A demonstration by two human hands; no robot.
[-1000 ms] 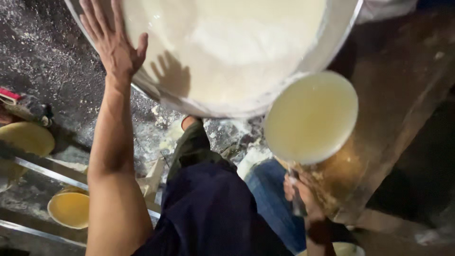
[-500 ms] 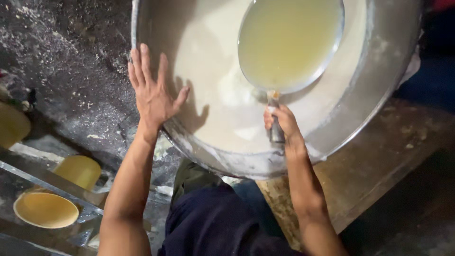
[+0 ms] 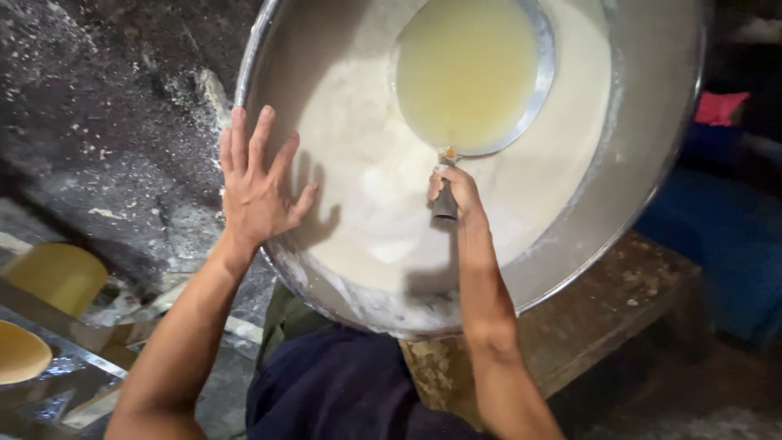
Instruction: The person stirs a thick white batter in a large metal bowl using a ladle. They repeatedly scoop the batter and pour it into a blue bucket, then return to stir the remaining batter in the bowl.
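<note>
We are steadying the big metal basin (image 3: 652,163) with our left hand (image 3: 257,183) spread flat on its rim, while our right hand (image 3: 456,191) is gripping the handle of a ladle-pan (image 3: 468,73) full of yellowish liquid, held over the white flour (image 3: 366,187). Tipping it in slowly seems to be what comes next. Below our wrists a worn wooden bench (image 3: 603,310) is bearing the basin; left of our left hand, the dusty floor (image 3: 106,147) is showing.

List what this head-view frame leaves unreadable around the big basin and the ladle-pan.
- Large metal basin: far rim cut off by the top edge.
- Round pan of yellowish liquid: top cut by the frame edge; depth unreadable.
- Pan handle: mostly wrapped by the right hand.
- Basin rim under the left hand: covered by the palm.
- Yellow discs at left: cut off, dim.
</note>
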